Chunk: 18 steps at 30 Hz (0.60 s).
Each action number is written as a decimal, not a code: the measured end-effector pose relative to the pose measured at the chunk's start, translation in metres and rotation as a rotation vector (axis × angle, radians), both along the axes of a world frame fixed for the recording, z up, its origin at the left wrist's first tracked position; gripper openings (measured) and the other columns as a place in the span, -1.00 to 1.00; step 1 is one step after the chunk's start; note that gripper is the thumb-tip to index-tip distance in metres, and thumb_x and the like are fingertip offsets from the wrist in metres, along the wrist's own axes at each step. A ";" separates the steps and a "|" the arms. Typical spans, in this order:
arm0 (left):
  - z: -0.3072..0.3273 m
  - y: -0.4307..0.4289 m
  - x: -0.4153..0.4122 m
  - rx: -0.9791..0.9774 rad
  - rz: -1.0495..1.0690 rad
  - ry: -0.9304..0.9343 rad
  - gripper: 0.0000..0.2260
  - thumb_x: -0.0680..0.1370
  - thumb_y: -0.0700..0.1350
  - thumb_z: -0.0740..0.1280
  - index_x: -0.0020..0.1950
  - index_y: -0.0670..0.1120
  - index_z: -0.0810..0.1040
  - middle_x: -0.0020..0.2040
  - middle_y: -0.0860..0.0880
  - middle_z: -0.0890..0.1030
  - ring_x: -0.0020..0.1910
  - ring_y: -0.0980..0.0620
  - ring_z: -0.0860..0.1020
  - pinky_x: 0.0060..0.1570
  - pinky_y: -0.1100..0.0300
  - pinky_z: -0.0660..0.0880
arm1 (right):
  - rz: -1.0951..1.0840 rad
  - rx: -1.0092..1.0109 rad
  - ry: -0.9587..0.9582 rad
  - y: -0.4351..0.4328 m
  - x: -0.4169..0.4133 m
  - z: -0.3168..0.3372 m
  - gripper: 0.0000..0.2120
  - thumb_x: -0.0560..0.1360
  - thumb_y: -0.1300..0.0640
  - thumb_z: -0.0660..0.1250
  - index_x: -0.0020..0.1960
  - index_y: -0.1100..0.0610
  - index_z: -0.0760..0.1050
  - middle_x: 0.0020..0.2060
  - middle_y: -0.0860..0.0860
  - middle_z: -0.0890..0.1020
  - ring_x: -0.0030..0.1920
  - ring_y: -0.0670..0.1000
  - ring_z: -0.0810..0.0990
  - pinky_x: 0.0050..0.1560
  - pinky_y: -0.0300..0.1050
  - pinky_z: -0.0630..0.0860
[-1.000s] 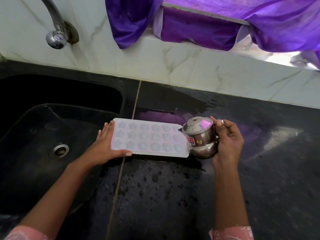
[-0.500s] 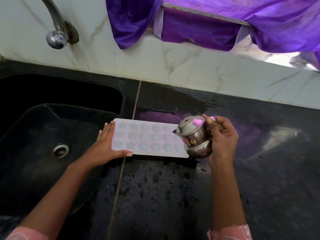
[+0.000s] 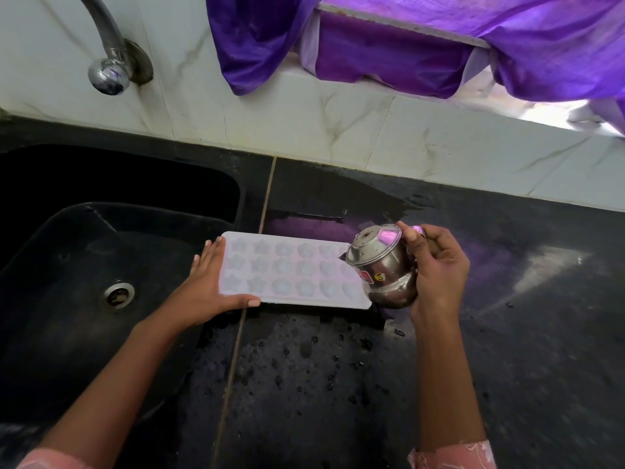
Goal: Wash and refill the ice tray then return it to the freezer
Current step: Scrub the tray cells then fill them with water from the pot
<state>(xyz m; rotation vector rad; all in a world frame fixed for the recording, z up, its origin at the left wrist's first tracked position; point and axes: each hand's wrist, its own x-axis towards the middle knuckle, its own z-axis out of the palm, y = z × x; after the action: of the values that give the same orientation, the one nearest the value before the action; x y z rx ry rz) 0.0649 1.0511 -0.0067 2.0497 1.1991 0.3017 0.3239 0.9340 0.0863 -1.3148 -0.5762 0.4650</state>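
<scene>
The refilling step appears to be in hand: a white ice tray with star and flower moulds lies flat on the wet black worktop just right of the sink, one end at the sink's rim. The left hand steadies that end, fingers straight and together against the tray's edge, thumb stretched along its front side. At the end farthest from the sink, the right hand has its fingers curled round a small steel pot, tipped toward the tray. No stream of water shows, and whether any mould is full cannot be told. The next move likely calls for a slow pour, mould by mould toward the sink, tray level
</scene>
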 end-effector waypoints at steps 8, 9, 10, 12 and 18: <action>-0.004 0.002 0.000 0.001 0.007 -0.010 0.25 0.06 0.48 0.29 0.53 -0.02 -0.24 0.55 0.06 -0.21 0.40 0.24 -0.34 0.35 0.21 -0.32 | -0.043 0.006 0.133 -0.001 0.002 -0.003 -0.92 0.35 0.19 0.44 -0.22 0.11 0.53 -0.31 -0.09 0.67 -0.19 -0.12 0.63 -0.14 -0.21 0.58; -0.004 0.002 0.000 0.002 0.006 -0.014 0.24 0.06 0.47 0.29 0.53 -0.01 -0.24 0.55 0.06 -0.20 0.40 0.24 -0.34 0.35 0.21 -0.32 | -0.047 0.021 0.167 -0.001 0.001 -0.003 -0.89 0.29 0.13 0.45 -0.23 0.10 0.54 -0.27 -0.05 0.67 -0.16 -0.07 0.64 -0.13 -0.19 0.57; -0.004 0.002 0.000 0.003 0.007 -0.017 0.24 0.06 0.47 0.29 0.53 -0.01 -0.24 0.55 0.06 -0.20 0.40 0.24 -0.34 0.35 0.21 -0.32 | -0.047 0.038 0.195 0.000 0.001 -0.002 -0.83 0.23 0.08 0.46 -0.24 0.10 0.54 -0.25 0.00 0.67 -0.14 -0.04 0.64 -0.12 -0.18 0.57; -0.005 0.003 0.000 0.006 0.009 -0.018 0.24 0.06 0.47 0.29 0.53 -0.02 -0.24 0.55 0.06 -0.20 0.40 0.24 -0.33 0.36 0.21 -0.32 | -0.040 0.068 0.222 0.001 0.000 -0.001 -0.73 0.13 0.01 0.48 -0.25 0.10 0.54 -0.25 0.01 0.68 -0.14 -0.03 0.65 -0.13 -0.18 0.57; -0.005 0.002 -0.001 0.005 0.012 -0.016 0.25 0.06 0.47 0.28 0.53 -0.02 -0.25 0.55 0.05 -0.21 0.40 0.23 -0.33 0.37 0.20 -0.32 | 0.016 0.110 0.216 0.008 -0.008 0.002 -0.74 0.06 -0.02 0.51 -0.32 0.07 0.56 -0.31 0.00 0.67 -0.21 -0.06 0.65 -0.19 -0.22 0.56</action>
<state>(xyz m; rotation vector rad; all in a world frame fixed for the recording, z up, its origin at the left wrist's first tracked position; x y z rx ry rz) 0.0640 1.0535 -0.0118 2.0415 1.2028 0.3260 0.3157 0.9419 0.0882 -1.1389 -0.4264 0.5723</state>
